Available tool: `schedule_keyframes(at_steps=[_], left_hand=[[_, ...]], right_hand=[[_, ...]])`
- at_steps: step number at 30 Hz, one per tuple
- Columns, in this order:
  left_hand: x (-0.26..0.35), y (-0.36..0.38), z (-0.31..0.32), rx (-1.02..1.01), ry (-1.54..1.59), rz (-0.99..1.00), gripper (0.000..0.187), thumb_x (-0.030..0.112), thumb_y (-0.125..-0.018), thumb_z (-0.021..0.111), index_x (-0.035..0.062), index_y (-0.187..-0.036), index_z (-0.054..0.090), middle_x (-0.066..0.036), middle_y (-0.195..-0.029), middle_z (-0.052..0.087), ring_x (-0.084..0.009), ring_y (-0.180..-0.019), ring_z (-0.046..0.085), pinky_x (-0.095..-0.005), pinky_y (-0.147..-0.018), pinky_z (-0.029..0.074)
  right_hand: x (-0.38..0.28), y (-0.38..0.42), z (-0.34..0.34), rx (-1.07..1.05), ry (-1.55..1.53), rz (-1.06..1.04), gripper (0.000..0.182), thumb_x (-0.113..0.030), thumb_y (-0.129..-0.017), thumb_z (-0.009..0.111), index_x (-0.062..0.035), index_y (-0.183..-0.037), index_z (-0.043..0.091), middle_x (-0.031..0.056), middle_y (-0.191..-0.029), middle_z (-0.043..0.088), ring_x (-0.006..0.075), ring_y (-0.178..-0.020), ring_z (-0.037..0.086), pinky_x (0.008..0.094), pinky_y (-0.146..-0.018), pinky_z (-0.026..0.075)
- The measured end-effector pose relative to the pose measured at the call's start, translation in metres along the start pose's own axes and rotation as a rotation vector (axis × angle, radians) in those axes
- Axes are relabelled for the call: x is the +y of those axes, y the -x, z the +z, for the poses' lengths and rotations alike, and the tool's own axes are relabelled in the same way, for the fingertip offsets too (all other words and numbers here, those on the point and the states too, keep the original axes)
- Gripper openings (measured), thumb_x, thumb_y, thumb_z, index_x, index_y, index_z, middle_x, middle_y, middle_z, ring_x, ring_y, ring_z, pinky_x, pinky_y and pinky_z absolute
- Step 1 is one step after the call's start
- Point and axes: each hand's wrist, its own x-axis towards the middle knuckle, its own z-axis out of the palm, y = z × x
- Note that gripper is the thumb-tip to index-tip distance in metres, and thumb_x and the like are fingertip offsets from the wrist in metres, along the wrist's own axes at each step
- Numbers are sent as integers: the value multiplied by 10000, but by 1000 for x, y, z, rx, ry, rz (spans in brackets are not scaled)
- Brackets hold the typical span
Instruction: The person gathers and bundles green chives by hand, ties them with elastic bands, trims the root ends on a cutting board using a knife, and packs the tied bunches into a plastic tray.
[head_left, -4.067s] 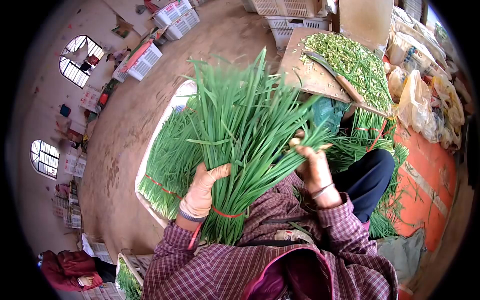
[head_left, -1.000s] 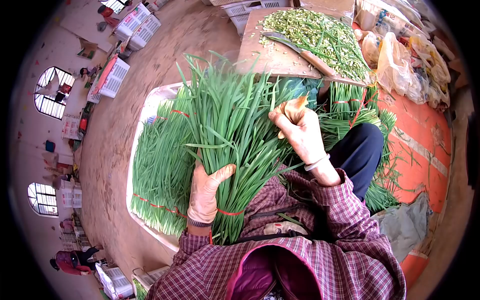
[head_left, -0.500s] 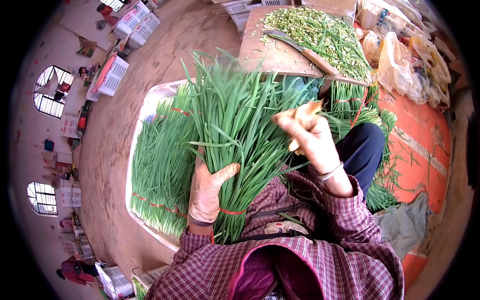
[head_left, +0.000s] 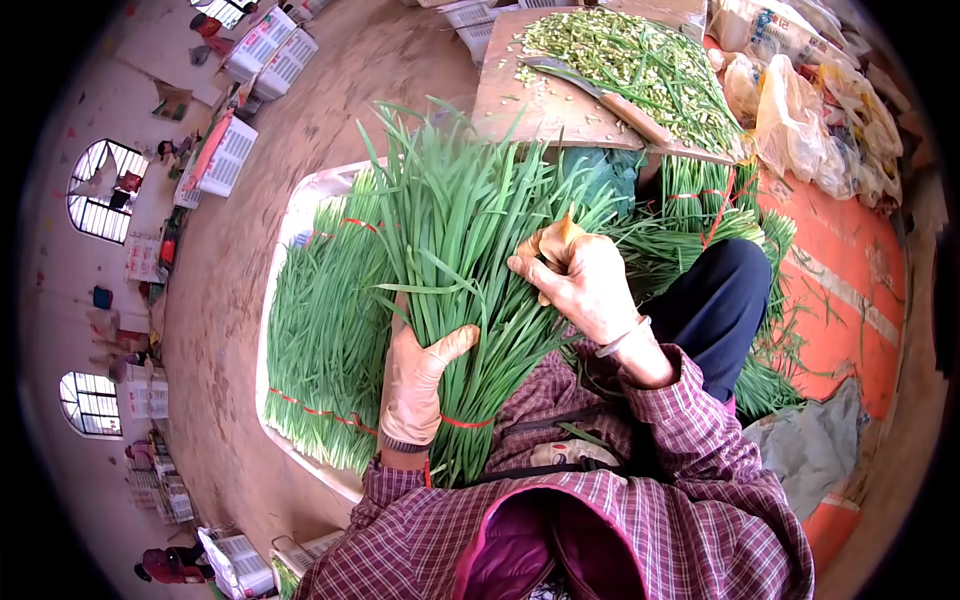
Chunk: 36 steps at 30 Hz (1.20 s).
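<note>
My left hand (head_left: 420,385), in a thin pale glove, is wrapped round a large bundle of long green leaves (head_left: 450,260). A red band (head_left: 466,423) circles the bundle near its lower end. My right hand (head_left: 580,280) is closed at the bundle's right side, with a tan, glove-like piece (head_left: 555,243) at its fingers. Left of the bundle, a white crate (head_left: 268,330) holds more banded green bundles (head_left: 325,340). Further banded greens (head_left: 690,215) lie behind my right knee.
A board (head_left: 505,105) at the top holds chopped green pieces (head_left: 620,60) and a wooden-handled knife (head_left: 635,118). Plastic bags (head_left: 800,120) and a red-orange sheet (head_left: 850,330) are at the right. Stacked crates (head_left: 225,160) and a person in red (head_left: 172,565) are far left.
My right hand has moved left and slightly down, from beside the bundle to its right edge, with the tan piece still at its fingers. My left hand keeps its hold.
</note>
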Motion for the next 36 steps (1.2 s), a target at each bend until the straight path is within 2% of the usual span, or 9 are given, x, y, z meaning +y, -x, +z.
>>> schedule_keyframes(at_steps=[9,11,15,17,19,22,26,33,36], left_hand=[[-5,-3,-5,1,1,-36,767,66,-819,814,31,-1469,408,-88,-1298,610,-186,-1116,627,-325,-1022,487],[-6,-2,-7,14,1,-2,741,71,-816,813,40,-1454,437,-72,-1275,627,-183,-1113,628,-330,-1022,477],[-16,-7,-26,9,104,-8,477,119,-836,810,-17,-1255,628,-77,-1117,715,-180,-952,696,-321,-899,555],[-14,-10,-24,-3,138,-6,451,126,-842,798,-15,-1243,645,-81,-1111,724,-193,-935,713,-320,-888,572],[-8,-9,-22,-54,237,-58,477,148,-855,784,-14,-1276,627,-91,-1143,718,-208,-980,710,-335,-910,573],[-11,-10,-28,-62,242,-34,521,194,-860,783,-10,-1305,607,-87,-1176,707,-215,-1026,701,-364,-925,571],[-19,-9,-48,-21,270,-38,539,247,-874,773,3,-1322,599,-84,-1195,699,-217,-1045,696,-377,-938,568],[-21,-10,-46,-25,318,-54,527,259,-895,736,13,-1337,591,-105,-1231,689,-237,-1070,694,-392,-950,576],[-21,-10,-45,-17,323,-33,527,259,-895,733,13,-1338,591,-109,-1233,689,-240,-1070,696,-389,-949,576]], right_hand=[[14,3,5,1,-336,32,279,-202,-905,677,-16,-701,641,40,-626,602,144,-480,571,317,-517,460],[17,-1,-2,263,-737,212,243,-214,-969,627,-33,-817,683,-4,-658,609,80,-486,527,258,-495,441],[36,-10,-55,345,-879,-16,270,-268,-1026,587,-22,-1083,682,9,-771,653,60,-547,495,232,-579,464],[20,2,-61,194,-507,-99,414,-333,-983,667,-8,-1235,622,62,-977,685,162,-914,647,322,-820,518],[13,9,-58,94,238,-478,557,-324,-869,774,-58,-1319,583,96,-1030,681,249,-1033,654,356,-865,528],[26,24,-39,-168,288,-327,757,-250,-748,838,-108,-1414,508,138,-1108,654,313,-962,675,387,-841,539],[53,36,-38,-75,355,-354,149,-196,-823,739,-53,-838,701,82,-1281,680,316,-932,694,388,-778,558],[53,41,-81,-90,439,-220,102,-115,-857,675,-63,-905,748,83,-1093,734,309,-947,708,371,-812,558],[47,34,-87,220,519,-341,177,-92,-817,675,-94,-985,732,99,-1018,721,318,-926,689,380,-818,550]])
